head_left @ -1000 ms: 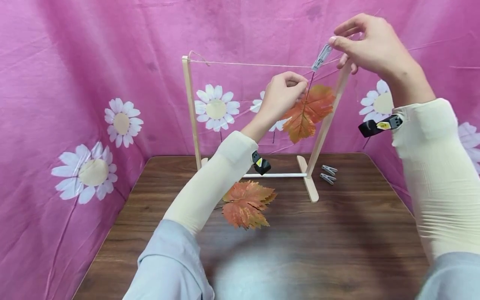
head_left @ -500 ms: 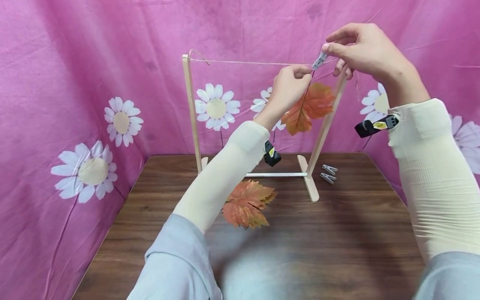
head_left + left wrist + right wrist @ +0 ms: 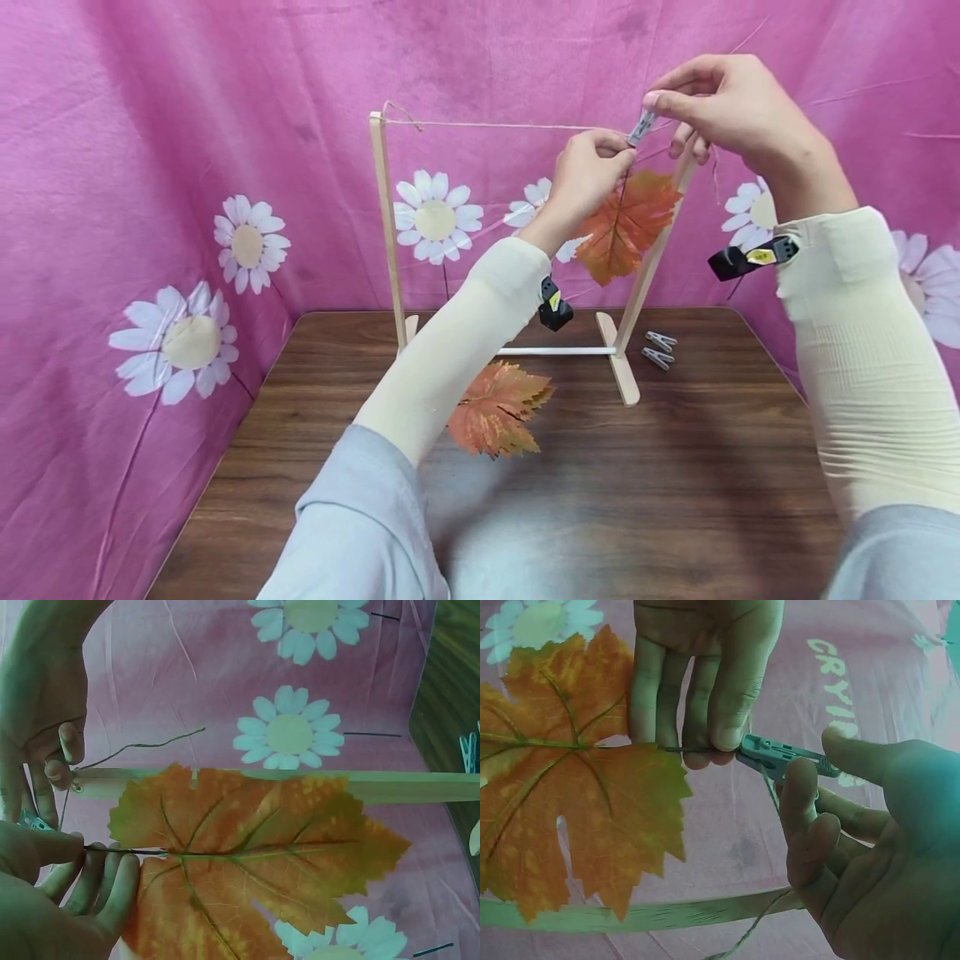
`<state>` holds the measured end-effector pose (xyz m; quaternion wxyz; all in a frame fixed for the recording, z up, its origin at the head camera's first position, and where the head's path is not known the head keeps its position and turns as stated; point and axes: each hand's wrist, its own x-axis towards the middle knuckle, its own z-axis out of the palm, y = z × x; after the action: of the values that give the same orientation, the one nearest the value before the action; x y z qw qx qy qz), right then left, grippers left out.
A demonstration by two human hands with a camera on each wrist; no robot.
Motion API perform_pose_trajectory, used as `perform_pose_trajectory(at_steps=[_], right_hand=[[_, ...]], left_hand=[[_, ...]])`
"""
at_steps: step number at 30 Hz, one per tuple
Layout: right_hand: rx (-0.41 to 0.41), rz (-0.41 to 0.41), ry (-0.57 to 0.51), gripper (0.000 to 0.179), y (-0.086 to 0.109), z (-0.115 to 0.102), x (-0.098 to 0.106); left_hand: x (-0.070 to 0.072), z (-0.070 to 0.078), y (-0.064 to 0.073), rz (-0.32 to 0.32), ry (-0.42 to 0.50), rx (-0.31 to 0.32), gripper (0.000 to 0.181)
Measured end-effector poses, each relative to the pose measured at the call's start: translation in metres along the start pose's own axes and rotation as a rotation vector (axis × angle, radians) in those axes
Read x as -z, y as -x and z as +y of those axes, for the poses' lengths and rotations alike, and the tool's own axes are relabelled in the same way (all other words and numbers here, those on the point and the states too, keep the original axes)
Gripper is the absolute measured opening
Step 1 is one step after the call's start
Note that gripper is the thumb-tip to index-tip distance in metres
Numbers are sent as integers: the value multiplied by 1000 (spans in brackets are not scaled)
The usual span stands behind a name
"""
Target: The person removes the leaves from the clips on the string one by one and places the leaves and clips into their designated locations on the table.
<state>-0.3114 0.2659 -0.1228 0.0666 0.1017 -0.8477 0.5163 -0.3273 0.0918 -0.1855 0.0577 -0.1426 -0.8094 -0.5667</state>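
An orange artificial maple leaf (image 3: 628, 225) hangs below the string (image 3: 517, 126) near the right post. My left hand (image 3: 588, 175) pinches its dark stem (image 3: 124, 850) between thumb and fingers, just under a grey clothespin (image 3: 642, 127). With thumb and forefinger my right hand (image 3: 750, 112) pinches the handle end of that clothespin (image 3: 784, 757), whose other end is at the string and stem. In the right wrist view the left fingertips touch or nearly touch the clothespin's nose. Whether its nose is fully closed cannot be told.
A wooden frame with two posts (image 3: 390, 233) carries the string and stands on a brown table (image 3: 600, 500). Several orange leaves (image 3: 498, 408) lie stacked in front of it. Two grey clothespins (image 3: 660, 350) lie right of the frame's foot (image 3: 618, 367). Behind hangs a pink flowered cloth (image 3: 322, 167).
My left hand has moved up and right along the stem to the clothespin. My right hand has come slightly down and left, still pinching the clothespin; the leaf has shifted a little with them.
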Motion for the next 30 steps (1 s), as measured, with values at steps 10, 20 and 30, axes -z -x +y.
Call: perform_pose_trajectory(at_steps=[10, 20, 30], right_hand=[[7, 42, -88, 14, 1, 3, -4], [35, 66, -124, 9, 2, 4, -6], [89, 105, -152, 9, 3, 2, -10]], left_hand=[[-1, 0, -1, -15, 85, 10, 18], [-1, -2, -1, 0, 107, 9, 17], [4, -6, 1, 8, 58, -30, 16]])
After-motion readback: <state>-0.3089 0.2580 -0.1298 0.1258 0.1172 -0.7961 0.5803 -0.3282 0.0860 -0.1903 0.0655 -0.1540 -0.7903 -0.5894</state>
